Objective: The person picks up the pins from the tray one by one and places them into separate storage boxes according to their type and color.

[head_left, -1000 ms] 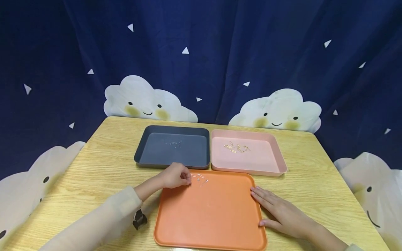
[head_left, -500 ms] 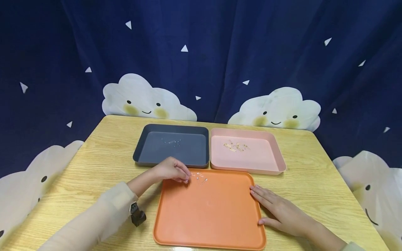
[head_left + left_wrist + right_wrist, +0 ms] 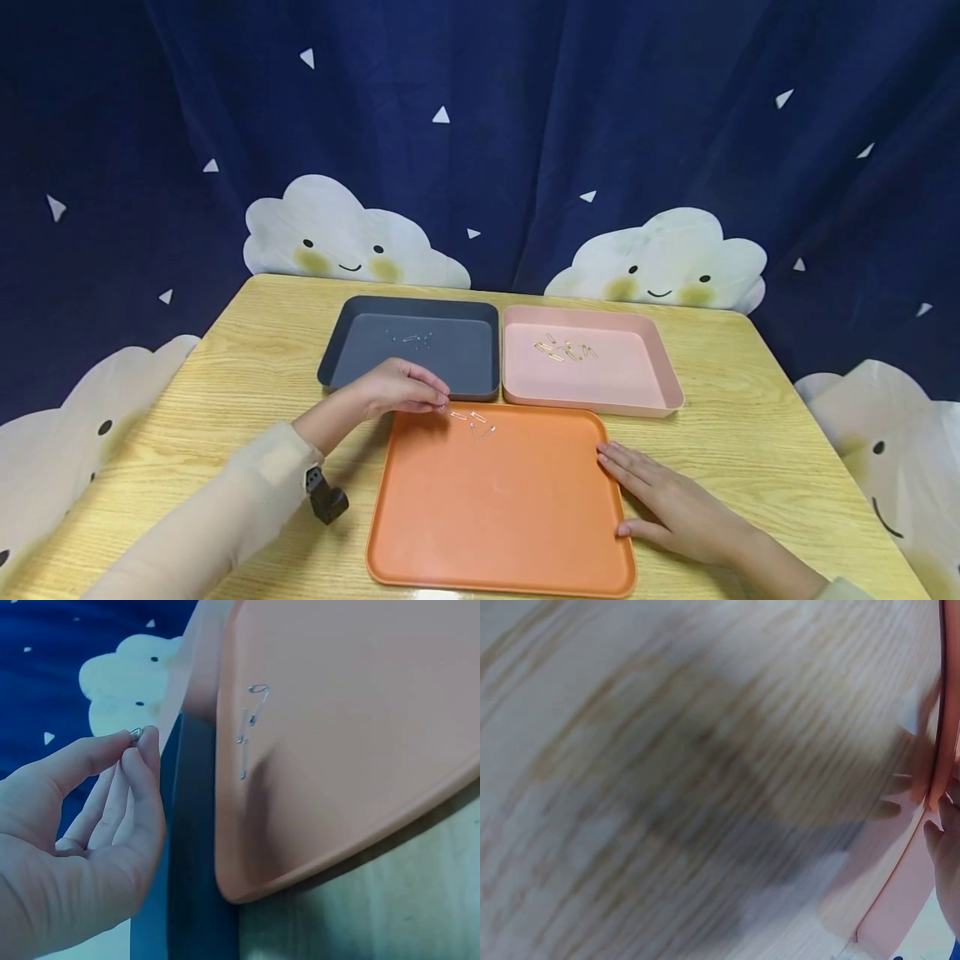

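My left hand (image 3: pixel 395 388) pinches a small silver safety pin (image 3: pixel 136 734) between thumb and fingertips, just above the far left corner of the orange tray (image 3: pixel 501 508). Only the end of that pin shows in the left wrist view. Several more silver safety pins (image 3: pixel 478 417) lie near the tray's far edge. My right hand (image 3: pixel 671 502) rests on the tray's right rim, its fingers extended. At the right border of the right wrist view, a few of its fingers (image 3: pixel 949 825) show.
Behind the orange tray stand a dark grey tray (image 3: pixel 375 362) with several small silver pins and a pink tray (image 3: pixel 626 375) with several gold safety pins. The wooden table (image 3: pixel 255 367) backs onto a dark blue curtain (image 3: pixel 495 125).
My left hand has lifted off the orange tray with a safety pin and shifted back and slightly left, toward the dark grey tray. The right hand stays at the rim.
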A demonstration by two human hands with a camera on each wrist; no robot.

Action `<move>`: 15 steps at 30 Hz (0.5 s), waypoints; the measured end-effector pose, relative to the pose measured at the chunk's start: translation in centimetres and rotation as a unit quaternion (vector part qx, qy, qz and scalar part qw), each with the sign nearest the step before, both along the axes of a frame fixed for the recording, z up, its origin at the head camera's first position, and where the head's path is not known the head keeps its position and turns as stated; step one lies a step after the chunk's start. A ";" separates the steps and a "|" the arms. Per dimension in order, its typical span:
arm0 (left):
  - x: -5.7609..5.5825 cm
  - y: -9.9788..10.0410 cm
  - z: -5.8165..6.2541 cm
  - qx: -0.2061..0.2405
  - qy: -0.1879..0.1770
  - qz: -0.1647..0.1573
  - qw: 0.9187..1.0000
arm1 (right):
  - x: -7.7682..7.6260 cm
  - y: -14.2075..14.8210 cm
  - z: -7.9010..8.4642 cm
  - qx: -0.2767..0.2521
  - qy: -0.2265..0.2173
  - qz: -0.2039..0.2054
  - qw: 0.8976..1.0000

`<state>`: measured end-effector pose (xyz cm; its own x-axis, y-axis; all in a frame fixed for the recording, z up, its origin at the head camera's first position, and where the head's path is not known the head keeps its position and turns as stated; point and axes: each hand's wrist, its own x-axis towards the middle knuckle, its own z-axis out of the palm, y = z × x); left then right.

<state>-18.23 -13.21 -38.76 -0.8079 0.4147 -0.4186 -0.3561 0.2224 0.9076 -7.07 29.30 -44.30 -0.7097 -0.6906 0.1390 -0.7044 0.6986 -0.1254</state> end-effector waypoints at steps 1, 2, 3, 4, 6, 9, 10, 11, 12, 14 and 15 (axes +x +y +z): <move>-0.2 -0.1 0.1 0.000 0.000 0.001 1.000 | 0.0 0.0 0.0 0.000 0.002 0.002 1.000; -0.4 -0.1 0.2 0.000 -0.002 0.004 1.000 | 0.0 0.0 0.0 0.000 0.004 0.004 1.000; -0.6 -0.2 0.4 -0.002 -0.004 0.007 1.000 | 0.0 0.0 0.0 0.000 0.007 0.005 1.000; -0.8 -0.3 0.5 -0.004 -0.006 0.010 1.000 | 0.0 0.0 -0.1 0.001 0.011 0.006 1.000; -1.2 -0.4 0.9 -0.008 -0.009 0.015 1.000 | 0.0 0.0 -0.1 0.003 0.018 0.007 1.000; -2.0 -0.7 1.4 -0.017 -0.016 0.024 0.999 | 0.0 0.0 -0.1 0.004 0.025 0.009 1.000; -2.3 -0.9 1.6 -0.019 -0.018 0.026 0.999 | 0.0 0.0 -0.1 0.004 0.027 0.009 1.000; -2.6 -1.0 1.8 -0.022 -0.020 0.028 0.999 | 0.0 0.0 -0.1 0.004 0.028 0.009 1.000; -2.9 -1.1 2.0 -0.025 -0.025 0.032 0.999 | 0.0 0.0 -0.1 0.004 0.028 0.009 1.000; -3.5 -1.2 2.2 -0.030 -0.031 0.036 0.998 | 0.0 0.0 -0.2 0.005 0.028 0.007 1.000; -3.8 -1.3 2.3 -0.029 -0.036 0.040 0.998 | 0.0 0.0 -0.1 0.005 0.027 0.005 1.000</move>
<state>-22.08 -14.50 -36.47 -0.8046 0.3238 -0.4977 -0.4379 0.2427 0.8657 -7.07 29.27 -44.44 -0.6941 -0.6995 0.1699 -0.7172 0.6924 -0.0794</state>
